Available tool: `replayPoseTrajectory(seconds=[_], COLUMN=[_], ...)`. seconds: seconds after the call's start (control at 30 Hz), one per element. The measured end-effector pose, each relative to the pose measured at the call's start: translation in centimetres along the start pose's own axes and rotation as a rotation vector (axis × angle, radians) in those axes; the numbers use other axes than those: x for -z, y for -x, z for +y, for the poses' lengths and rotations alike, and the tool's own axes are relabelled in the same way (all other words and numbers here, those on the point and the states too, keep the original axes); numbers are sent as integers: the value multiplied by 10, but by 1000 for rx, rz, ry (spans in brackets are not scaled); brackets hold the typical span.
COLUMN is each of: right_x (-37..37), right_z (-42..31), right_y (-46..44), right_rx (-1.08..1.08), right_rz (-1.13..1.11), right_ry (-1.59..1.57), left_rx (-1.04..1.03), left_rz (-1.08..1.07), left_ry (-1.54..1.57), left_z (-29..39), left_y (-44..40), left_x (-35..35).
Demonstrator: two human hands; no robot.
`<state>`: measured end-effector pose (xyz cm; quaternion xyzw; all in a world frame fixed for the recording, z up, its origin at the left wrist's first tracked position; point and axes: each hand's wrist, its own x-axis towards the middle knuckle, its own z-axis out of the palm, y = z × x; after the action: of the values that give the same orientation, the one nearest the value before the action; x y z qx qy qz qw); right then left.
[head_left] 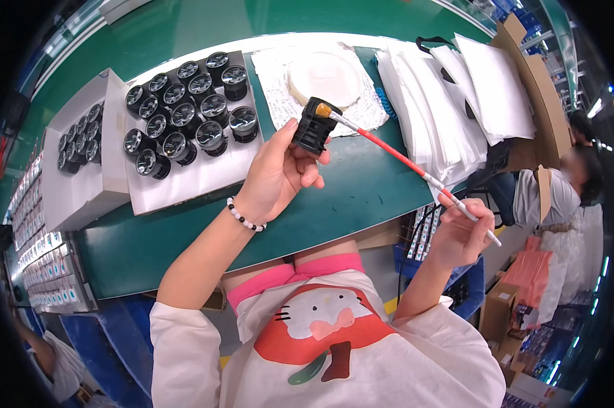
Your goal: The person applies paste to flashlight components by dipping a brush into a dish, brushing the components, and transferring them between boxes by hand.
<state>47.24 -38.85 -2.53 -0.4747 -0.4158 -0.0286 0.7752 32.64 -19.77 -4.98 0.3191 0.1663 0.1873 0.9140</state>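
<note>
My left hand (283, 163) grips a black ribbed cylindrical housing (312, 134), tilted, above the green table (348, 183). In my right hand (465, 228) is a paintbrush (402, 158) with a red handle and white bands, held near its back end. The brush's tan bristles (323, 110) touch the upper end of the housing. Behind the housing, a round whitish dish (325, 75) rests on a sheet of handwritten paper (273, 68). To the left, several black cylinders with clear lens tops (212, 136) stand in a white tray (178, 194).
A second white box (82, 194) at the left holds more lens cylinders. Stacked white sheets (429, 115) lie at the right beside a cardboard box (548, 122). Another person (552, 194) sits at the far right. Trays of small parts (55, 279) stand at the left edge.
</note>
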Motion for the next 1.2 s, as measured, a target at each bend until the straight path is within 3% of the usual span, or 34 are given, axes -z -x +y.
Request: replayPoseTrajectory(seconds=[0.27, 1.2], right_x=[1, 9], right_z=[-3, -4], right_y=[1, 6], right_rx=[6, 1], right_rz=[-14, -27], right_ry=[15, 120], left_rx=[97, 100], left_rz=[-34, -136], left_ry=[143, 296], left_z=[1, 7], left_y=[1, -1], left_x=[0, 9])
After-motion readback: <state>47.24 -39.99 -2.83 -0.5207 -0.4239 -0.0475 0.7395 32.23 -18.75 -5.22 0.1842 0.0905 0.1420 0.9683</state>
